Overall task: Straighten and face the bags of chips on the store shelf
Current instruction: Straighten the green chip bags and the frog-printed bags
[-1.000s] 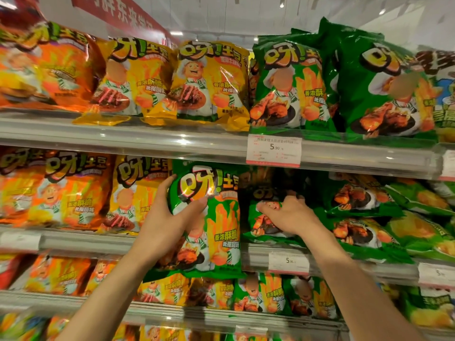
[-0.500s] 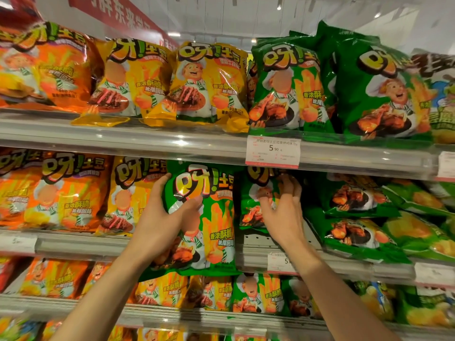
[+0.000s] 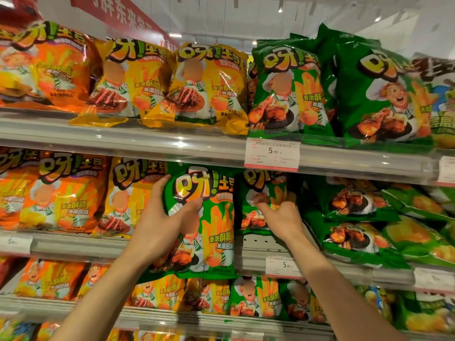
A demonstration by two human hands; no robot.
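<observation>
Location: at mid shelf [image 3: 73, 244], green-bag section, w/ top shelf [image 3: 123, 141] above and a lower shelf below.
Left hand: left hand [image 3: 160, 225] grips the front green bag [image 3: 209, 222]; fingers curled round its left edge, thumb laid across the bag's face.
Right hand: right hand [image 3: 283, 217] reaches into the slot just right of that bag; thumb out to the left, fingers go behind or onto the second green bag [image 3: 261, 200]. Whether they pinch it or only push: cannot tell.
Position of held bag: upright, label facing out, forward of the shelf edge; its bottom hangs over the rail and covers part of the row below. Judged not seated yet.
Position of second bag: standing, set back in the shelf, touching the right hand, just beside the held bag.
Why held so: est. left hand keeps the front bag out of the way and squared up while right hand props the one behind, so the front bag has a backing to lean on.
Bare patch: perforated shelf floor [image 3: 261, 242] shows under the right wrist, i.e. a gap in the facing at the front.
Neighbours, right: fallen green bags [image 3: 352, 232] lie flat and stacked, faces up, not facing out. Still to do.
Neighbours, left: yellow bag [image 3: 128, 193] and orange bags [image 3: 49, 190] stand upright, labels fwd.
Price tag: price tag [image 3: 272, 153] on top rail, above the right hand.
Risk: held bag is slick foil, gripped at one edge only; may twist or slip when set down.
</observation>
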